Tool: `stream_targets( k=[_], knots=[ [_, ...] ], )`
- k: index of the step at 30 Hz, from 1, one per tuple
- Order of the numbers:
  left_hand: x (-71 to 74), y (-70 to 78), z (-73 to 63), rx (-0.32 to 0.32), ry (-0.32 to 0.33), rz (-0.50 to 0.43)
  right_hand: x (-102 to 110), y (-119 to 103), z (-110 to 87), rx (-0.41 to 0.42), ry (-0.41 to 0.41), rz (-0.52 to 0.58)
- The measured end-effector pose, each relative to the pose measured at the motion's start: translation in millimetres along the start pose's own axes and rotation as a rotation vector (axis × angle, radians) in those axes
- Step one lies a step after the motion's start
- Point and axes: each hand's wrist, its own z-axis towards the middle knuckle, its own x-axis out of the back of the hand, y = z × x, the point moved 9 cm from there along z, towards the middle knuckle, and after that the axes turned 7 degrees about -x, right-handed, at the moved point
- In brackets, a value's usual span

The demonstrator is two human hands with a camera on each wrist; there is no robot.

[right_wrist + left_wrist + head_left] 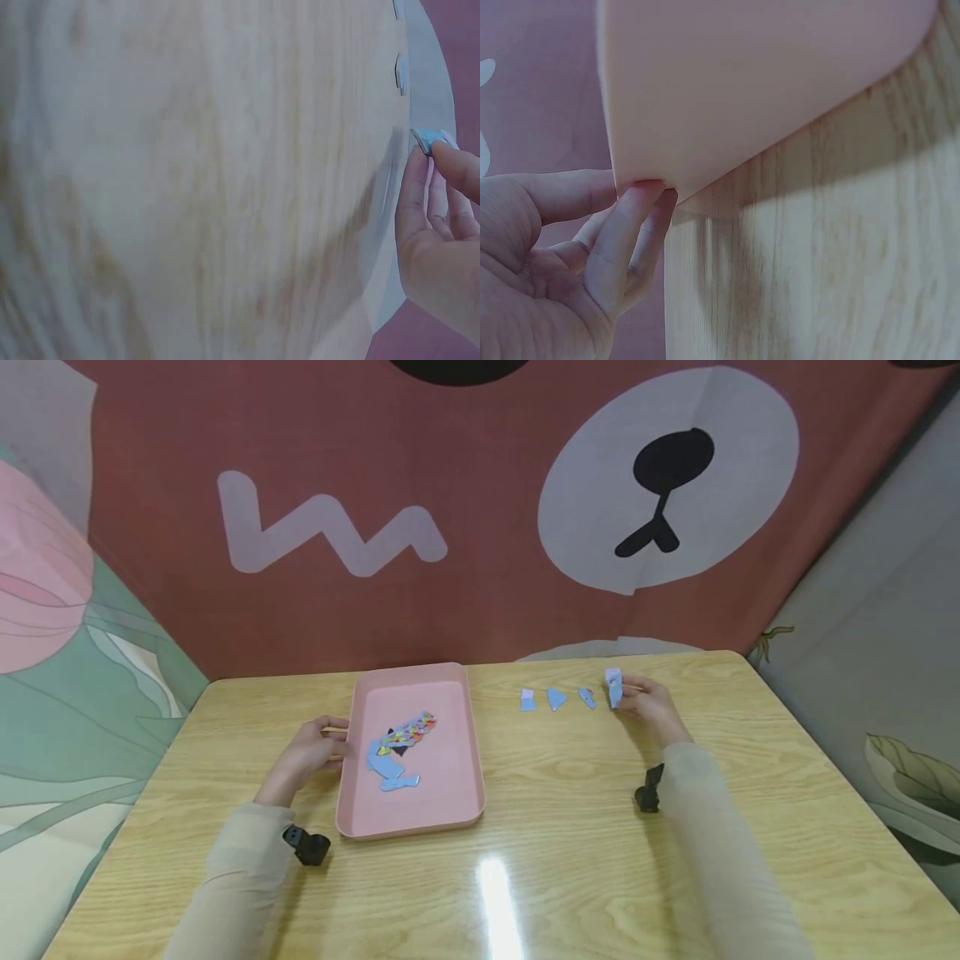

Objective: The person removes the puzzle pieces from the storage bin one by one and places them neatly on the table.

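My left hand is at the left side of a pink tray, thumb over the rim and fingertips against the outer wall. Inside the tray lie several flat light-blue pieces and a multicoloured patterned piece with dark bits beside it. At the far right, my right hand pinches a small flat light-blue puzzle piece with a pale pink top, between thumb and fingertips. The right wrist view shows this piece held on edge, tilted.
Left of the right hand, a row holds a pink-and-blue square piece, a blue triangular piece and a narrow blue piece. All lie on the wooden table, near its back edge. A brown bear-print cloth hangs behind it.
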Motion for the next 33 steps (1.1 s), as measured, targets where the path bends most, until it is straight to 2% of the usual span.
stream_targets(
  k=[5, 15, 25, 33],
  knots=[
    [0.4, 1.1, -0.4, -0.006, 0.001, 0.002, 0.2, 2.2, 1.7, -0.035, -0.009, -0.015],
    [1.6, -0.1, 0.7, -0.002, 0.003, -0.002, -6.1, 2.1, 1.5, -0.038, -0.046, -0.055],
    [0.4, -1.0, 2.5, 0.001, 0.008, 0.002, -0.1, 8.1, 4.1, -0.054, 0.002, -0.067],
    [0.0, -0.6, 1.8, 0.007, 0.007, -0.002, 2.0, 8.2, 3.8, -0.002, 0.033, -0.104]
  ],
)
